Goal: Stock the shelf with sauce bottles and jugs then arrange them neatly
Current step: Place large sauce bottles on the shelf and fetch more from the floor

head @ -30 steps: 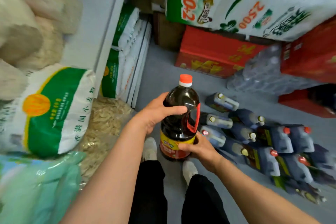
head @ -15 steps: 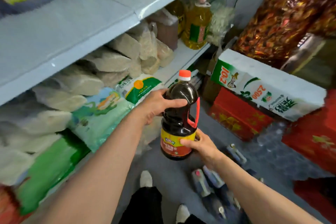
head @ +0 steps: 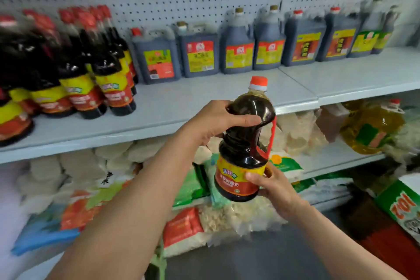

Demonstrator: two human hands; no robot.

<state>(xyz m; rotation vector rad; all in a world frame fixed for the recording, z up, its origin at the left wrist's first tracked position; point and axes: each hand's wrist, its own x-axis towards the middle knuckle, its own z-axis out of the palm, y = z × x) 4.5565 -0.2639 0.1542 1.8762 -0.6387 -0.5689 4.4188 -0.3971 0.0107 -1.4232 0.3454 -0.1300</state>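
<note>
The shelf [head: 204,107] runs across in front of you, with jugs [head: 236,50] lined along its back and a cluster of bottles [head: 75,79] at its left end. You hold one bottle [head: 244,143] upright in the air, in front of the shelf edge and below the jugs. Your left hand [head: 211,120] wraps its shoulder, fingers curled round the dark glass. Your right hand [head: 272,186] cups the base, thumb pressed on the label.
</note>
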